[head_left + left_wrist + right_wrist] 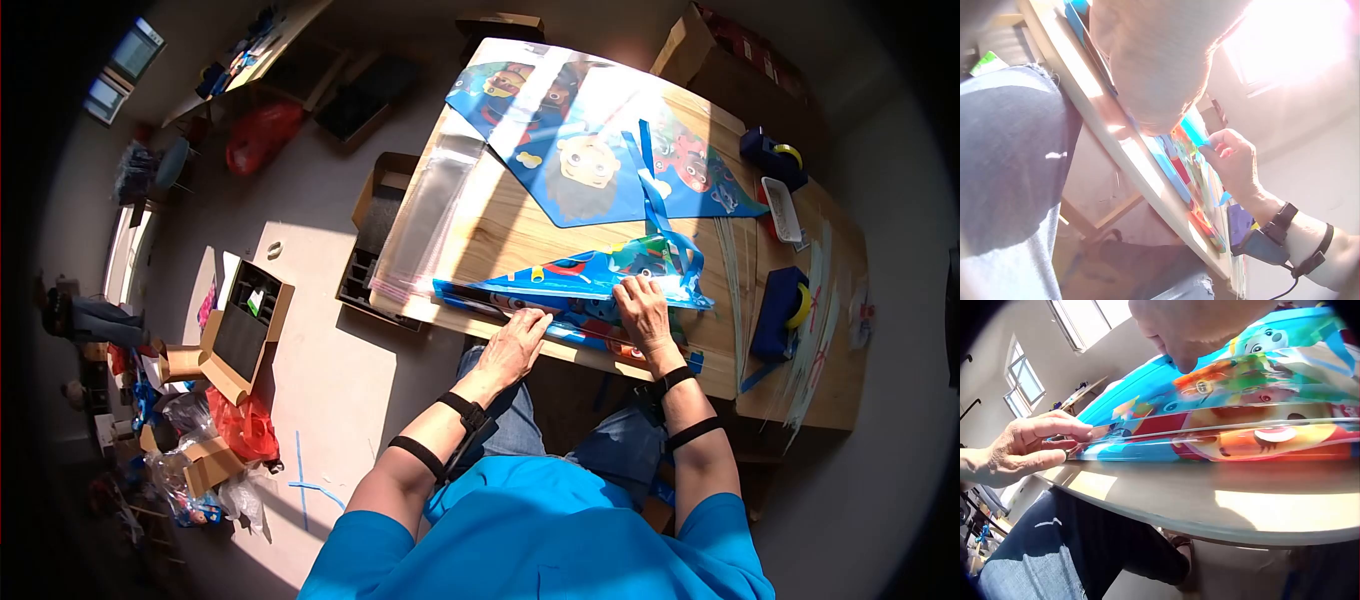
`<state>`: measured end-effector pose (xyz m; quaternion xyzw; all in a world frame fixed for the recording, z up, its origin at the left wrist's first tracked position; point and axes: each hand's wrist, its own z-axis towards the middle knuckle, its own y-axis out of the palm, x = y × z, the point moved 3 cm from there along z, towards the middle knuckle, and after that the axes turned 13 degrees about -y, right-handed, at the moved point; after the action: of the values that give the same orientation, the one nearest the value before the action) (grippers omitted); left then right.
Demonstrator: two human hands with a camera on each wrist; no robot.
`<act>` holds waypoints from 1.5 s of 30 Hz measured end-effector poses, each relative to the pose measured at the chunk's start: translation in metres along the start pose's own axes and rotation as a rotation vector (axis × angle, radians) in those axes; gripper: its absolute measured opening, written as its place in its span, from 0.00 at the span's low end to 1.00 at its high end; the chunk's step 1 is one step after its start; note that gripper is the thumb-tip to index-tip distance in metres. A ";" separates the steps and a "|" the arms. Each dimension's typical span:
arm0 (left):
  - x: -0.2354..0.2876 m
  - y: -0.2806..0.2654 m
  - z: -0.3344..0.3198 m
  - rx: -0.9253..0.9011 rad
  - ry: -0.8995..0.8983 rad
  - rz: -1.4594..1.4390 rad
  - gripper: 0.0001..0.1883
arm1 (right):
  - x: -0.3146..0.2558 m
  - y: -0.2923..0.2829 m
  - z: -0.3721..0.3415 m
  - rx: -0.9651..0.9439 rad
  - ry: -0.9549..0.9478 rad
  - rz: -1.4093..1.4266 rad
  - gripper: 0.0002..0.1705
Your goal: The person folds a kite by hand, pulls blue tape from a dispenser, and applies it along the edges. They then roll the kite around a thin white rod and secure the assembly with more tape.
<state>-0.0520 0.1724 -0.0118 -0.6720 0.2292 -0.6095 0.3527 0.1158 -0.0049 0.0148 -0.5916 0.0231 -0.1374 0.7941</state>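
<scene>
The fingers of our left hand (508,354) pinch the near film edge, those of our right hand (646,318) the upper layer. Our folded printed sheet (560,283) lies at the surface's (500,232) 6 o'clock; we're likely mid-fold, needing edges aligned next.

Cartoon-printed sheet (572,279): glossy, mostly blue, with red, orange and green figures. Folded in layers, upper layer narrowing leftward. Lies lengthwise beside the bench's (478,232) near edge, roughly parallel to it. Thin pale line runs along the near fold. Blue strips (652,207) at right end, looped, reaching toward the far edge.
</scene>
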 end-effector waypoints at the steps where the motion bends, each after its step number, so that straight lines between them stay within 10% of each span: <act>1: 0.000 -0.002 0.000 -0.002 0.000 0.003 0.22 | -0.002 0.003 -0.002 0.002 0.002 0.002 0.06; 7: -0.017 -0.010 -0.006 0.271 -0.009 0.346 0.23 | -0.010 0.018 -0.015 -0.011 0.068 0.050 0.07; 15: -0.059 -0.004 -0.012 0.171 -0.155 0.381 0.22 | -0.008 0.007 -0.010 0.026 0.075 0.076 0.10; 31: -0.037 -0.025 -0.010 0.175 0.201 0.619 0.26 | -0.011 0.033 -0.021 0.032 0.233 0.212 0.10; 45: -0.043 -0.022 -0.003 0.199 -0.158 0.077 0.23 | -0.022 0.027 -0.025 0.103 0.212 0.303 0.08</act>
<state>-0.0645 0.2172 -0.0235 -0.6703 0.1646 -0.5603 0.4580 0.0949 -0.0159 -0.0206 -0.5221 0.1883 -0.0788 0.8281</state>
